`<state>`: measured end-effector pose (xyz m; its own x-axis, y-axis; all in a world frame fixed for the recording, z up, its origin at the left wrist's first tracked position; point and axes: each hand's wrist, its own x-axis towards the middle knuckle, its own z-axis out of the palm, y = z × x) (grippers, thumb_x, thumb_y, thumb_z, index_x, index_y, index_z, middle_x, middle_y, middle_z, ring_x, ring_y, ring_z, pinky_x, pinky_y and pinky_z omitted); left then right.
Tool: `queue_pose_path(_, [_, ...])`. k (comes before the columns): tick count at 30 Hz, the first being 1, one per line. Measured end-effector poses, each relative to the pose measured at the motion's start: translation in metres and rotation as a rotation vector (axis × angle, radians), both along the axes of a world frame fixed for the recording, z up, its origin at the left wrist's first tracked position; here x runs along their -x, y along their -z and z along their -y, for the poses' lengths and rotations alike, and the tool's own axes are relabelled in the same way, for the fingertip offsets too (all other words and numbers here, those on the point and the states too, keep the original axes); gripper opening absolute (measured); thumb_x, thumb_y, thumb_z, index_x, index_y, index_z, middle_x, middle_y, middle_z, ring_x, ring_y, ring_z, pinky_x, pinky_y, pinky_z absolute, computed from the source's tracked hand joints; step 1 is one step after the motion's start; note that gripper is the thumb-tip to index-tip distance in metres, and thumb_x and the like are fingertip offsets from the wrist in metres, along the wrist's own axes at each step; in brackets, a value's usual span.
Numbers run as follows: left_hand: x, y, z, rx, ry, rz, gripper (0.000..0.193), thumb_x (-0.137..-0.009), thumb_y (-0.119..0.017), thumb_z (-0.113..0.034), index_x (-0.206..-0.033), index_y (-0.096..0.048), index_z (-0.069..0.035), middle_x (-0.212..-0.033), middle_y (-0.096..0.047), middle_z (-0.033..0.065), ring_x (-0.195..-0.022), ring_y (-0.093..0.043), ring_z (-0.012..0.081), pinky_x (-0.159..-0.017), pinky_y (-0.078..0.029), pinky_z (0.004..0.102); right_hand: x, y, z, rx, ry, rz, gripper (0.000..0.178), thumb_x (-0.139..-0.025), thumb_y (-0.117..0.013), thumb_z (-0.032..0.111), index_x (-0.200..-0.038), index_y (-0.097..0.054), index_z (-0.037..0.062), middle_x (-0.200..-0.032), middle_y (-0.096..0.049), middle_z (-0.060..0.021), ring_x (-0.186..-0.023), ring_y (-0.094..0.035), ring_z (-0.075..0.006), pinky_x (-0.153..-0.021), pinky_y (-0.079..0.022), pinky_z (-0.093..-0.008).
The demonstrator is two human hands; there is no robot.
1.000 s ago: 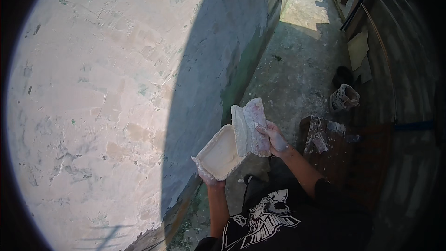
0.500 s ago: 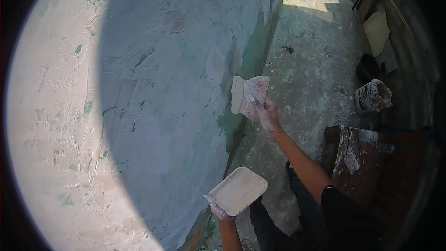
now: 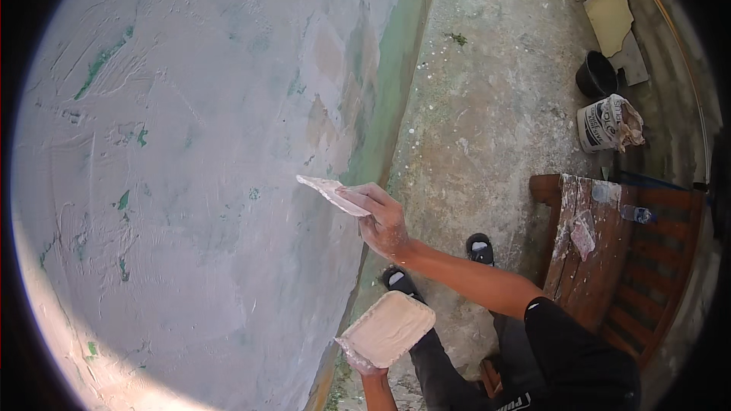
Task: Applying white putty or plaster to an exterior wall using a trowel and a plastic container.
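My right hand grips a flat putty blade smeared white, its edge held against the plastered wall. My left hand, low in the picture, holds a rectangular tray filled with white putty, tilted beside the wall's base. The wall is grey-white with green patches showing through. My feet in black sandals stand on the concrete floor below.
A wooden bench splashed with white stands to the right, a plastic bottle lying on it. Farther back sit a white sack-lined bucket and a black bucket. A concrete walkway runs along the wall.
My right hand has swung the blade from beside the tray up and left onto the wall. The tray in my left hand has dropped lower. The view has turned toward the wall.
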<state>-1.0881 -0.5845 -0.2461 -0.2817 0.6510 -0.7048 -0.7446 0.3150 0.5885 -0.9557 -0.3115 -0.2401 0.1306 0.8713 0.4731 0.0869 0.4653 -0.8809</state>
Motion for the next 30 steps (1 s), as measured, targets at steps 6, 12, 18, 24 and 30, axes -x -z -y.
queue_pose_path(6, [-0.006,0.003,-0.008,-0.018,0.036,0.027,0.065,-0.092,-0.026,-0.054,-0.128,-0.043,-0.004,-0.13,-0.047,0.0176,-0.116,-0.049,0.0367,-0.096,-0.041,0.0543,0.013,-0.014,-0.04,0.058,0.181,0.078,0.059,-0.063,-0.056,-0.016,-0.119,-0.054,0.0028,-0.103,-0.052,-0.0132,-0.092,-0.055,-0.0304,-0.08,-0.046,-0.0361])
queue_pose_path(12, [-0.014,-0.004,-0.016,-0.086,0.092,0.094,0.066,-0.091,-0.027,-0.055,-0.129,-0.043,-0.003,-0.131,-0.047,0.0175,-0.116,-0.049,0.0371,-0.097,-0.04,0.0543,0.018,0.006,0.011,0.035,-0.014,0.062,0.058,-0.064,-0.055,-0.017,-0.119,-0.054,0.0021,-0.105,-0.052,-0.013,-0.097,-0.053,-0.03,-0.084,-0.045,-0.0351])
queue_pose_path(18, [-0.01,0.011,-0.004,-0.053,0.056,0.061,0.065,-0.091,-0.028,-0.055,-0.129,-0.044,-0.005,-0.131,-0.047,0.0169,-0.116,-0.049,0.0374,-0.096,-0.04,0.0555,-0.004,0.012,-0.05,0.137,0.234,-0.013,0.055,-0.067,-0.054,-0.018,-0.119,-0.056,0.0015,-0.102,-0.054,-0.0137,-0.096,-0.055,-0.0281,-0.083,-0.046,-0.0319])
queue_pose_path(24, [-0.008,0.017,0.002,-0.016,0.119,-0.06,0.068,-0.089,-0.03,-0.057,-0.131,-0.042,-0.006,-0.133,-0.046,0.0167,-0.117,-0.049,0.0382,-0.095,-0.04,0.0591,0.029,0.035,-0.009,0.174,0.169,0.031,0.056,-0.069,-0.053,-0.018,-0.12,-0.057,0.004,-0.1,-0.054,-0.0125,-0.09,-0.057,-0.0253,-0.081,-0.047,-0.0284])
queue_pose_path(30, [-0.015,0.008,0.0,-0.074,0.072,-0.003,0.063,-0.091,-0.03,-0.056,-0.128,-0.045,-0.006,-0.129,-0.048,0.0162,-0.116,-0.049,0.0367,-0.096,-0.041,0.0559,0.004,0.045,-0.018,0.142,0.259,-0.041,0.053,-0.07,-0.053,-0.017,-0.118,-0.059,0.0045,-0.093,-0.055,-0.0107,-0.086,-0.056,-0.0237,-0.076,-0.047,-0.0291])
